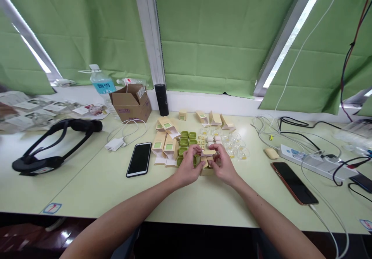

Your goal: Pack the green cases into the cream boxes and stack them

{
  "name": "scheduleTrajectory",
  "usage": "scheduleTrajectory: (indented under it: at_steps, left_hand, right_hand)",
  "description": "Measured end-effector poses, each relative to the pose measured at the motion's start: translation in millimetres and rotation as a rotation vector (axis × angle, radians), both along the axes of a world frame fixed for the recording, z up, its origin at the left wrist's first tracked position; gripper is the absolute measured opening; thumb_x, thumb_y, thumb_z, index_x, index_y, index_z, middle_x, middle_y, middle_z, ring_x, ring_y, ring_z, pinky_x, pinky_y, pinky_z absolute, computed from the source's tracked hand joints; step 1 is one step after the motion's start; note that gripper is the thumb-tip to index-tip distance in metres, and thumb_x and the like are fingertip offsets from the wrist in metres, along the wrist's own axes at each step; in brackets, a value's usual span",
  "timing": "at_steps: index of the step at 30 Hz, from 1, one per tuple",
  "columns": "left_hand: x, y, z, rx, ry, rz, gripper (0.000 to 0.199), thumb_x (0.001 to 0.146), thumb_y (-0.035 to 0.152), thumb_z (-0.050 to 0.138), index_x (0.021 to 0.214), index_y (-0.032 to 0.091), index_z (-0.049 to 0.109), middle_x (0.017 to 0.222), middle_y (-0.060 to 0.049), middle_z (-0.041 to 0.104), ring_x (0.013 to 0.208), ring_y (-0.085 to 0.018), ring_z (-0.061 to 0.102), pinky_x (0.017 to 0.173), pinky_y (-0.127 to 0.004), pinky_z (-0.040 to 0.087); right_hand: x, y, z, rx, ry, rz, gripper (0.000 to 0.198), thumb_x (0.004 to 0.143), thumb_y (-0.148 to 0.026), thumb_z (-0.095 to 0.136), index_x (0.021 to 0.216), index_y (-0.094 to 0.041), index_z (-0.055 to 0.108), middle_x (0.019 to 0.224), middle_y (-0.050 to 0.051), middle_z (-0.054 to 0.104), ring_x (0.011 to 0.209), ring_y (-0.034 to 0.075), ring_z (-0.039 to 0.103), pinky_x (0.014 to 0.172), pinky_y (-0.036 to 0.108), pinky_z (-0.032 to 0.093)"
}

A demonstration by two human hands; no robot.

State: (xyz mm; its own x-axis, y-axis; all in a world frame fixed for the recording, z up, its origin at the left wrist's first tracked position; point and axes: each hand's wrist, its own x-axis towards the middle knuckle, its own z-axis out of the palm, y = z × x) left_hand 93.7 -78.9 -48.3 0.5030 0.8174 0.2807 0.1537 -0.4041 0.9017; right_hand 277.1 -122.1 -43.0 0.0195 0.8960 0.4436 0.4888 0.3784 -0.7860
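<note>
Near the table's front middle, a small tan paper box (207,171) stands with its top flaps raised. My left hand (187,167) holds its left side, thumb and fingers curled at the flaps. From the other side, my right hand (225,167) pinches the box at its top edge. Small green square cups (183,142) line up in rows just behind my left hand. Beyond the box lie small yellow pieces (201,139) and whitish blocks (217,138). Clear plastic covers (236,146) cluster behind my right hand. The inside of the box is mostly hidden by my fingers.
Several tan boxes with green labels (169,146) lie left of the cups, more open boxes (215,119) behind. A phone (139,159), carton (130,106), black flask (162,99) and headset (59,143) are leftward. At right are another phone (294,182) and a cabled power strip (315,162).
</note>
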Motion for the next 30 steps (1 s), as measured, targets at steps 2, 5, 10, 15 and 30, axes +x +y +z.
scheduleTrajectory:
  at_steps: [2, 5, 10, 15, 30]
  left_hand:
    - [0, -1, 2.4, 0.019, 0.013, -0.005, 0.043, 0.09, 0.019, 0.061, 0.128, 0.026, 0.042, 0.127, -0.011, 0.057, 0.122, -0.027, 0.054, 0.076, -0.031, 0.05]
    - [1, -2, 6.2, 0.096, 0.04, -0.015, 0.036, 0.091, 0.015, 0.056, 0.124, 0.025, 0.046, 0.124, -0.009, 0.06, 0.121, -0.025, 0.054, 0.093, -0.038, 0.047]
    - [3, -3, 8.3, 0.187, 0.1, -0.006, 0.027, 0.093, 0.014, 0.053, 0.119, 0.024, 0.051, 0.116, -0.006, 0.064, 0.111, -0.023, 0.057, 0.099, -0.041, 0.041]
    - [-2, -1, 10.7, 0.295, 0.077, 0.009, 0.024, 0.09, 0.016, 0.055, 0.113, 0.023, 0.053, 0.115, -0.008, 0.067, 0.111, -0.025, 0.06, 0.098, -0.041, 0.039]
    - [-13, 0, 14.5, 0.51, 0.154, -0.04, 0.011, 0.082, 0.016, 0.059, 0.091, 0.022, 0.061, 0.118, -0.009, 0.064, 0.114, -0.028, 0.058, 0.104, -0.047, 0.035]
  right_hand:
    - [1, -1, 3, 0.06, -0.046, -0.007, 0.035, 0.081, -0.015, 0.061, 0.114, -0.026, 0.054, 0.113, 0.007, 0.056, 0.077, 0.017, 0.054, 0.066, 0.033, 0.051]
    - [3, -3, 11, 0.154, -0.089, 0.038, 0.024, 0.084, -0.019, 0.063, 0.106, -0.025, 0.057, 0.107, 0.007, 0.058, 0.087, 0.022, 0.055, 0.069, 0.034, 0.049]
    - [6, -5, 21, 0.25, -0.072, 0.102, 0.006, 0.095, -0.028, 0.058, 0.097, -0.024, 0.061, 0.09, 0.005, 0.062, 0.084, 0.022, 0.056, 0.072, 0.037, 0.047]
    - [8, -5, 23, 0.303, -0.109, 0.071, 0.005, 0.094, -0.025, 0.057, 0.09, -0.024, 0.06, 0.085, 0.005, 0.062, 0.084, 0.024, 0.057, 0.072, 0.039, 0.047]
    - [12, -3, 20, 0.417, -0.374, 0.148, 0.013, 0.082, -0.017, 0.058, 0.075, -0.024, 0.051, 0.065, -0.001, 0.053, 0.064, 0.019, 0.048, 0.062, 0.035, 0.034]
